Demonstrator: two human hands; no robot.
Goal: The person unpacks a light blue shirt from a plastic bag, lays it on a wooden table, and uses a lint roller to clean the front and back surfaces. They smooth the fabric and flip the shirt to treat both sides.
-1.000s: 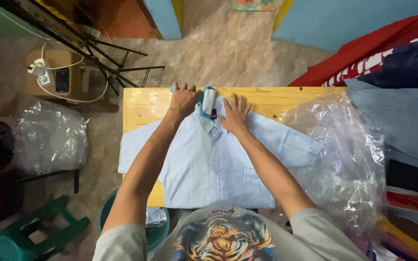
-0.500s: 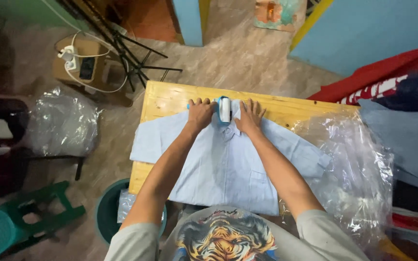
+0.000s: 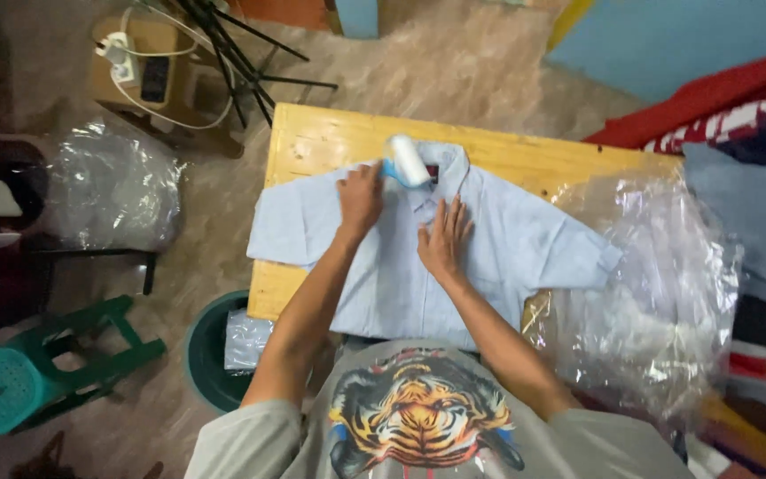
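Wooden table [image 3: 312,142] mid-frame has a light blue shirt [image 3: 507,239] spread flat on it. Left hand [image 3: 361,197] is wrapped around a blue-handled lint roller [image 3: 405,161] just below the collar, while the right hand [image 3: 443,238] lies flat, fingers spread, on the chest, holding nothing. If that palm slips, I'd guess the fabric bunches under the roller. Crinkly clear plastic bags [image 3: 658,284] pile up at right, with another [image 3: 113,186] at left; small dark neck label [image 3: 431,172], unreadable.

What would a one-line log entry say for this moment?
left hand: grips lint roller near collar | right hand: flat on light blue shirt | shirt: spread on wooden table
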